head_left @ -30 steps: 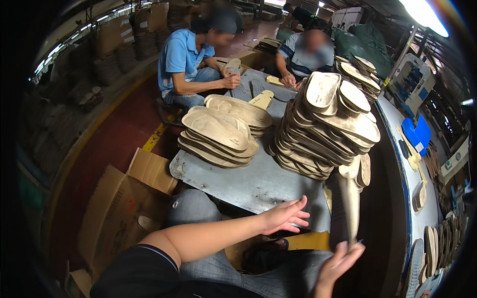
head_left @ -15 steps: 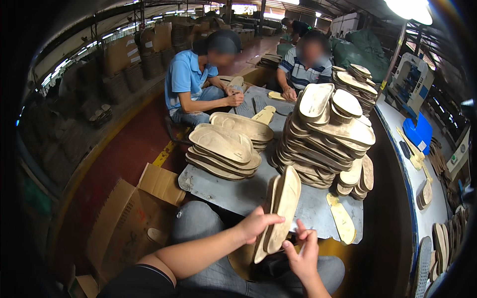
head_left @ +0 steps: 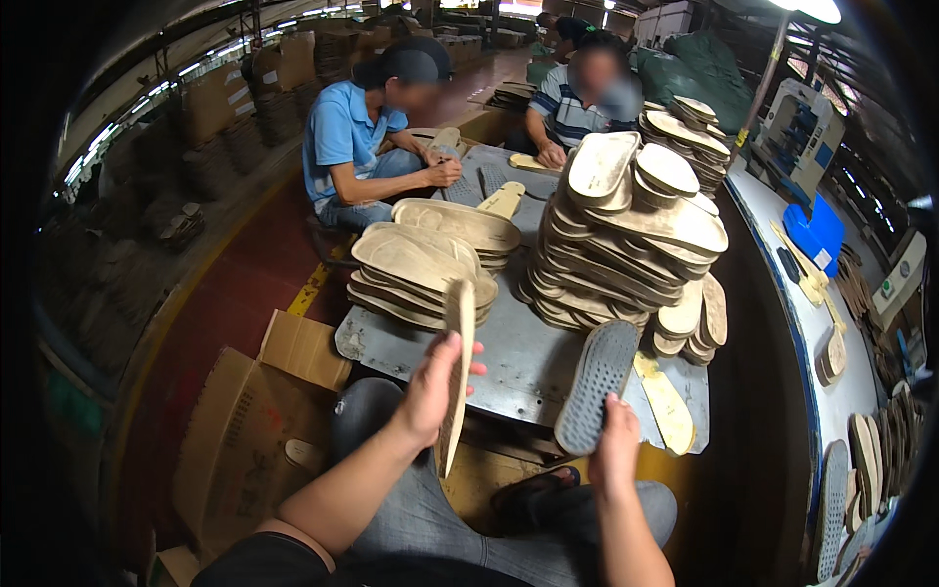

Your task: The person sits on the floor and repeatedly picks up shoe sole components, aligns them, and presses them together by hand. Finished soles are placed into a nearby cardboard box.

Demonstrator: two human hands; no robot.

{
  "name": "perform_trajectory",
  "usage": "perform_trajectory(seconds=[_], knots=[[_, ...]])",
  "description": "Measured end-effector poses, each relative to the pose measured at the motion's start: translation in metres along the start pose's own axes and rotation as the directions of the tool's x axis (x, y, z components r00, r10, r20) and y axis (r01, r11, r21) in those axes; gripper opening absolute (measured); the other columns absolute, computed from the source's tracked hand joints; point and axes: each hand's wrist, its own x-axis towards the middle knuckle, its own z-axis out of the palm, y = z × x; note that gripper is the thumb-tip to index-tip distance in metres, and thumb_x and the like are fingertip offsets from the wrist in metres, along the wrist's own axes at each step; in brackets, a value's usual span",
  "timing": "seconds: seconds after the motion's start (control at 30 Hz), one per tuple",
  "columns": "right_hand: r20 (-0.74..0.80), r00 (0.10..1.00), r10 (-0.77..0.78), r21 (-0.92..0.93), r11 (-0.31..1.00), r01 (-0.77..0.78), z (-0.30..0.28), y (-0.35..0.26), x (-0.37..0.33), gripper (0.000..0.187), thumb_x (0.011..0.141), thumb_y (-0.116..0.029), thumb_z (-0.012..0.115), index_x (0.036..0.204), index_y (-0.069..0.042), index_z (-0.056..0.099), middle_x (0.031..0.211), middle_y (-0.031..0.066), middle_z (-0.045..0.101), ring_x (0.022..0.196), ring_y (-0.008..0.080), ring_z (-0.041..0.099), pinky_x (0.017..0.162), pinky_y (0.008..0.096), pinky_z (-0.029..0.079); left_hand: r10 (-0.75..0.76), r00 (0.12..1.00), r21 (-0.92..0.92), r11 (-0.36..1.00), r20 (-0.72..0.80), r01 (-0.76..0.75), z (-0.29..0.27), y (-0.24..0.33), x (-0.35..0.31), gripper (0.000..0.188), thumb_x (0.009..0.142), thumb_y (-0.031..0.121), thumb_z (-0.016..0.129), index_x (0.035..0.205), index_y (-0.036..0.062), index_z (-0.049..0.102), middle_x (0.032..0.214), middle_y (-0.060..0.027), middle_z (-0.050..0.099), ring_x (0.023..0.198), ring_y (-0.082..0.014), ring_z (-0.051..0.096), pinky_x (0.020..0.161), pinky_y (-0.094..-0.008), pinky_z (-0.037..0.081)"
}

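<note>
My left hand grips a beige shoe insole, which stands on edge to me, with fingertips showing past its far side. In my right hand is another insole, tilted so that its grey, dimpled underside faces me. The two are apart, held over my lap and the table's near edge. Close behind the left one lies a low stack of beige insoles. A tall, uneven pile of insoles rises beyond the right one. A yellow foot-shaped template rests on the table beside my right hand.
The grey metal table reaches away toward two people working at its far side. An open cardboard box stands on the floor at my left. A white bench along the right bears a blue bin and more insoles.
The insoles that my left hand held together are now parted, one in each hand. My right hand has closed on one and turned its grey underside up. The view has shifted slightly.
</note>
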Motion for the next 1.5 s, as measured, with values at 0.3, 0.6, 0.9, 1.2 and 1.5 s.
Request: perform_trajectory(seconds=[0.3, 0.6, 0.9, 1.2, 1.5], knots=[[0.31, 0.945, 0.103, -0.67, 0.729, 0.141, 0.01, 0.019, -0.012, 0.052, 0.112, -0.028, 0.085, 0.144, 0.01, 0.068, 0.105, 0.016, 0.086, 0.092, 0.0221, 0.08, 0.08, 0.04, 0.065, 0.017, 0.994, -0.151, 0.988, -0.107, -0.033, -0.032, 0.008, -0.012, 0.052, 0.119, 0.056, 0.069, 0.15, 0.0149, 0.062, 0.138, -0.0088, 0.073, 0.119, -0.0283, 0.078, 0.089, -0.0481, 0.068], [0.709, 0.675, -0.206, -0.701, -0.101, 0.706, 0.009, 0.008, 0.046, 0.109, 0.091, -0.037, 0.101, 0.174, 0.007, 0.046, 0.159, 0.0366, 0.067, 0.154, 0.0636, 0.053, 0.131, 0.0681, 0.042, -0.293, 0.953, -0.438, 0.869, -0.083, 0.229, -0.036, -0.025, -0.034, 0.056, 0.113, 0.06, 0.076, 0.137, 0.0102, 0.063, 0.128, -0.0119, 0.071, 0.112, -0.0309, 0.08, 0.082, -0.0572, 0.072], [0.76, 0.646, -0.071, -0.649, -0.038, 0.76, 0.02, -0.014, 0.111, 0.051, 0.105, -0.038, 0.089, 0.14, -0.004, 0.072, 0.114, 0.0255, 0.085, 0.104, 0.0506, 0.082, 0.09, 0.0581, 0.066, -0.324, 0.946, -0.368, 0.877, 0.024, 0.31, -0.037, -0.017, -0.044, 0.045, 0.115, 0.056, 0.076, 0.126, 0.0133, 0.068, 0.118, -0.0069, 0.075, 0.113, -0.0295, 0.078, 0.098, -0.0639, 0.067], [0.589, 0.802, -0.099, -0.66, 0.514, 0.548, 0.052, -0.033, 0.166, 0.05, 0.086, -0.017, 0.106, 0.118, -0.002, 0.071, 0.103, 0.0205, 0.087, 0.097, 0.0382, 0.085, 0.085, 0.0462, 0.064, -0.187, 0.982, -0.217, 0.96, -0.013, 0.179, -0.011, -0.011, -0.046, 0.057, 0.112, 0.039, 0.086, 0.15, 0.0051, 0.061, 0.129, -0.0077, 0.072, 0.116, -0.02, 0.075, 0.099, -0.0439, 0.067], [0.611, 0.726, -0.315, -0.723, 0.151, 0.674, 0.026, 0.006, 0.147, 0.044, 0.093, -0.025, 0.099, 0.12, -0.004, 0.071, 0.108, 0.0238, 0.081, 0.108, 0.0516, 0.076, 0.094, 0.0584, 0.06, 0.369, 0.722, 0.592, 0.415, 0.585, -0.691, 0.038, 0.031, -0.037, 0.085, 0.077, 0.039, 0.109, 0.148, 0.0062, 0.075, 0.138, -0.0147, 0.066, 0.129, -0.0359, 0.07, 0.111, -0.0479, 0.06]])
